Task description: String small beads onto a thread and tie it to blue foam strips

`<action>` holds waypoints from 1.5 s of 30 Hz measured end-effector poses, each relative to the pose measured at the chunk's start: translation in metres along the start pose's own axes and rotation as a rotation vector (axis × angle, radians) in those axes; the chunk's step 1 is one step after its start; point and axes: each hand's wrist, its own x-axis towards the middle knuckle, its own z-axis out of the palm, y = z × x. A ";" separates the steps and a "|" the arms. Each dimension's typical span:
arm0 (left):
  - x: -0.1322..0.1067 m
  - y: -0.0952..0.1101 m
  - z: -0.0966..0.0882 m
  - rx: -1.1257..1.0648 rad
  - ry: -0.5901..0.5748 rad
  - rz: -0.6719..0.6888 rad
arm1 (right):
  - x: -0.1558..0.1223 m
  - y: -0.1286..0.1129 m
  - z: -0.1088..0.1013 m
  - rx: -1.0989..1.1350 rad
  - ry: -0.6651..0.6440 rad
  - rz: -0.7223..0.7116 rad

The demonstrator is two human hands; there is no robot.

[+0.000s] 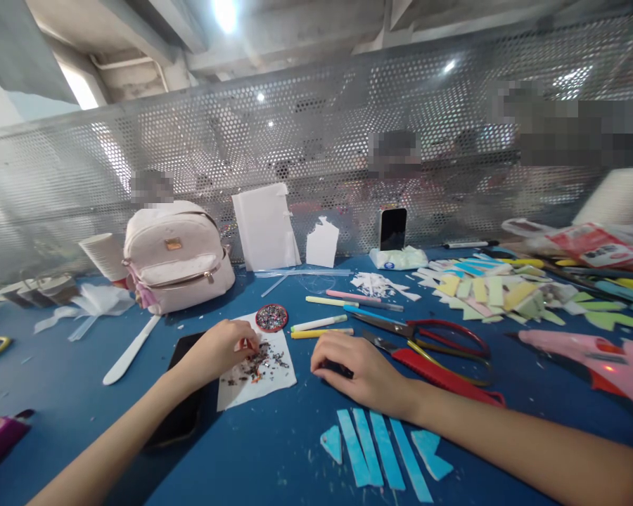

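Note:
My left hand (pixel 226 349) is over a white sheet of paper (pixel 277 362), its fingertips pinched together at a scatter of small dark and shiny flakes (pixel 258 365). Whatever lies between those fingertips is too small to make out. A round red-rimmed dish (pixel 272 318) of glittery bits touches the top of the paper. My right hand (pixel 361 372) rests on the blue table with curled fingers; something dark shows under them, its kind hidden. Below that hand lie several blue strips (pixel 382 450), with a small blue triangle (pixel 332 444) at their left. A black phone (pixel 182 414) lies under my left forearm.
Felt pens (pixel 321 334), scissors (pixel 427 334) and a red-handled cutting tool (pixel 443 376) lie beyond my right hand. A pink glue gun (pixel 591 355) sits at the right, near piled paper scraps (pixel 485 288). A pale backpack (pixel 176 256) and an upright phone (pixel 393 228) stand at the back.

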 end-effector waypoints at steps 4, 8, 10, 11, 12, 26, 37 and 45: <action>0.001 -0.002 0.002 0.005 0.001 0.002 | 0.000 0.001 0.000 -0.007 -0.011 0.005; 0.003 -0.004 0.006 0.018 0.014 -0.002 | 0.000 0.000 -0.001 -0.003 -0.010 0.010; 0.002 -0.002 0.007 0.024 0.021 0.001 | 0.000 -0.001 -0.001 0.001 -0.004 0.008; 0.001 -0.001 0.007 0.026 0.025 0.006 | 0.000 -0.001 -0.001 0.003 -0.001 0.008; 0.000 0.001 0.006 0.027 0.028 0.012 | 0.000 -0.001 -0.001 0.005 0.001 0.009; -0.001 0.003 0.006 -0.102 0.112 -0.008 | 0.000 -0.001 -0.001 -0.021 0.006 -0.002; 0.000 0.039 0.022 -0.462 0.321 -0.018 | -0.001 -0.002 -0.001 0.013 0.065 0.056; -0.011 0.073 0.058 -0.852 0.358 -0.103 | 0.001 -0.003 -0.003 0.122 0.122 0.151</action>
